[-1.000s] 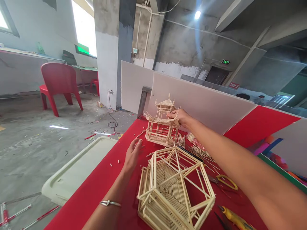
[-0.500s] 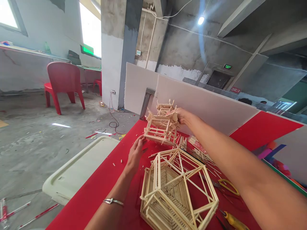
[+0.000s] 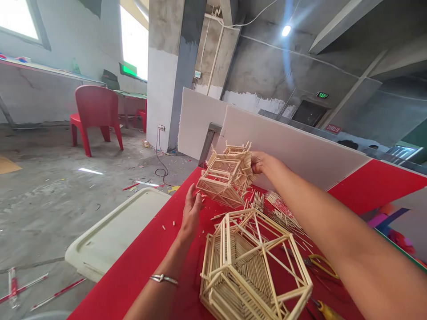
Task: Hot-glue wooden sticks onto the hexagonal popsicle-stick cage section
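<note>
A small tiered pavilion model [image 3: 225,175] built of thin wooden sticks is tilted at the far end of the red table. My right hand [image 3: 259,162] grips its right side, the fingertips partly hidden behind the sticks. Just left of and below the model, my left hand [image 3: 192,212] is open, thumb and fingers apart, with a narrow gap to the model's lower edge. Nearer to me stands a larger many-sided stick frame [image 3: 255,262], with crossing sticks over its top and close-laid sticks inside. Neither hand touches this frame.
Loose sticks [image 3: 283,211] lie right of the model. Yellow-handled scissors [image 3: 323,266] and a yellow-handled tool [image 3: 328,311] rest by the large frame. A pale plastic lid [image 3: 116,229] is left of the red table [image 3: 133,275]; a white board [image 3: 283,151] rises behind.
The pavilion model has tilted further, showing more of its underside. My left hand has come off its lower edge and opened, while my right hand keeps its hold.
</note>
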### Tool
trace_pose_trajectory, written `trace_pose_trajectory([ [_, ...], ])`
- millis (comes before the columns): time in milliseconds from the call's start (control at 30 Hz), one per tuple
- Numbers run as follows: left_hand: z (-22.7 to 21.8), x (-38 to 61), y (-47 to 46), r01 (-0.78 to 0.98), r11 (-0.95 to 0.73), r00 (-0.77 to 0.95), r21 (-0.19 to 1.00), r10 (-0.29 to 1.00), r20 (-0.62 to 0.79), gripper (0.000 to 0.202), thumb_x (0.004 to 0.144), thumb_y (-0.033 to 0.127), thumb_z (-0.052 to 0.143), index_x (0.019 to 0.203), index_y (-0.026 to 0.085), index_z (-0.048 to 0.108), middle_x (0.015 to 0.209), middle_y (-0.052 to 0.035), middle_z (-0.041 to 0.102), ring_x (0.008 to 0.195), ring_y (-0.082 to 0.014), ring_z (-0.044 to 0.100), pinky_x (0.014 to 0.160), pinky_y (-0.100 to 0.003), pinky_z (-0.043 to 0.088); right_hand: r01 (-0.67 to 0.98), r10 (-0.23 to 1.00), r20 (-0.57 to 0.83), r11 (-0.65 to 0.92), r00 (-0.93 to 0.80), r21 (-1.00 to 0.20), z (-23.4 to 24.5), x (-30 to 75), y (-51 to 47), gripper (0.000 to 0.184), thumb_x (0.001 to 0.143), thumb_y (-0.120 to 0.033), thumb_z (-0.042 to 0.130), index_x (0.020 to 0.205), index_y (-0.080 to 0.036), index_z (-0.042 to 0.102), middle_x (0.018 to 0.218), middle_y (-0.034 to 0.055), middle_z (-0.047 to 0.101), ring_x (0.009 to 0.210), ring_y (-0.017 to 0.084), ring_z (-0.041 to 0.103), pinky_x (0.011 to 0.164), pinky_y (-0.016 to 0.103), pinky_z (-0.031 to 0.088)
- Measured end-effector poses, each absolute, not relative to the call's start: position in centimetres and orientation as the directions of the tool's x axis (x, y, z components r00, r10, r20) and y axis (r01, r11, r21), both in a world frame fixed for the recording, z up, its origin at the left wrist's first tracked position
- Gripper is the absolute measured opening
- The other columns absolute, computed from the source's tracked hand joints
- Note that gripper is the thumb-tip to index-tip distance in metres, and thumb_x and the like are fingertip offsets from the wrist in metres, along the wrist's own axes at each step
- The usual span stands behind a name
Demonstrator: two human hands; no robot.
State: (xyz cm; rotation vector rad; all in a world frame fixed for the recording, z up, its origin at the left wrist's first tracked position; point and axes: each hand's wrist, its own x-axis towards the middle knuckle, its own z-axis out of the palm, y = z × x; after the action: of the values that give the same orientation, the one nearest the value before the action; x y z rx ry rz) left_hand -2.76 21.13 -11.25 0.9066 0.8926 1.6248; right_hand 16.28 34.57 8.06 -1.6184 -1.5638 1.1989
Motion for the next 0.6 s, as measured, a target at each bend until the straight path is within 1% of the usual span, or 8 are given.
trace_pose_trajectory([
  [100, -11.5, -2.8, 21.3, -0.446, -0.140, -0.173, 0.884, 0.983, 0.069, 0.072, 0.090, 0.062, 0.055, 0.154, 0.037, 0.033, 0.163, -0.0065, 0.032, 0.132, -0.0280, 0.053, 0.101, -0.041, 0.049, 0.453, 0.975, -0.200, -0.134, -0.101, -0.882, 8.4, 16.3, 34.5, 0.019, 0.084, -0.036, 0.066, 0.086, -0.018, 0.068, 0.058, 0.0055, 0.066, 0.060, 0.023, 0.065, 0.071, 0.045, 0.059],
  [167, -11.5, -2.8, 21.4, -0.468, -0.124, -0.151, 0.875, 0.987, 0.059, 0.072, 0.090, 0.064, 0.054, 0.154, 0.038, 0.032, 0.163, -0.0052, 0.033, 0.134, -0.0277, 0.051, 0.102, -0.039, 0.049, 0.455, 0.978, -0.181, -0.115, -0.104, -0.883, 8.6, 16.4, 34.4, 0.018, 0.083, -0.036, 0.066, 0.085, -0.018, 0.068, 0.059, 0.0060, 0.067, 0.062, 0.024, 0.066, 0.070, 0.044, 0.059],
  [333, -11.0, -2.9, 21.1, -0.506, -0.174, -0.142, 0.845, 0.983, 0.117, 0.067, 0.089, 0.064, 0.057, 0.150, 0.044, 0.037, 0.165, -0.0006, 0.029, 0.138, -0.0275, 0.047, 0.096, -0.036, 0.052, 0.459, 0.987, -0.125, -0.064, -0.104, -0.886, 9.0, 16.4, 33.6, 0.015, 0.079, -0.034, 0.069, 0.085, -0.020, 0.069, 0.063, 0.0063, 0.070, 0.063, 0.024, 0.066, 0.066, 0.041, 0.057],
  [433, -10.7, -2.9, 20.9, -0.504, -0.210, -0.155, 0.838, 0.976, 0.152, 0.065, 0.089, 0.061, 0.059, 0.148, 0.043, 0.041, 0.165, -0.0007, 0.030, 0.139, -0.0274, 0.046, 0.096, -0.035, 0.052, 0.460, 0.990, -0.096, -0.039, -0.102, -0.887, 9.1, 16.3, 33.2, 0.015, 0.077, -0.033, 0.069, 0.084, -0.020, 0.069, 0.065, 0.0070, 0.070, 0.063, 0.025, 0.066, 0.064, 0.041, 0.055],
  [600, -10.6, -2.9, 20.8, -0.479, -0.238, -0.154, 0.845, 0.970, 0.186, 0.068, 0.090, 0.060, 0.057, 0.152, 0.040, 0.036, 0.166, -0.0031, 0.027, 0.142, -0.0283, 0.042, 0.101, -0.038, 0.050, 0.464, 0.993, -0.057, -0.002, -0.104, -0.886, 9.1, 16.5, 32.8, 0.016, 0.077, -0.035, 0.068, 0.084, -0.020, 0.069, 0.066, 0.0077, 0.070, 0.063, 0.026, 0.066, 0.065, 0.042, 0.055],
])
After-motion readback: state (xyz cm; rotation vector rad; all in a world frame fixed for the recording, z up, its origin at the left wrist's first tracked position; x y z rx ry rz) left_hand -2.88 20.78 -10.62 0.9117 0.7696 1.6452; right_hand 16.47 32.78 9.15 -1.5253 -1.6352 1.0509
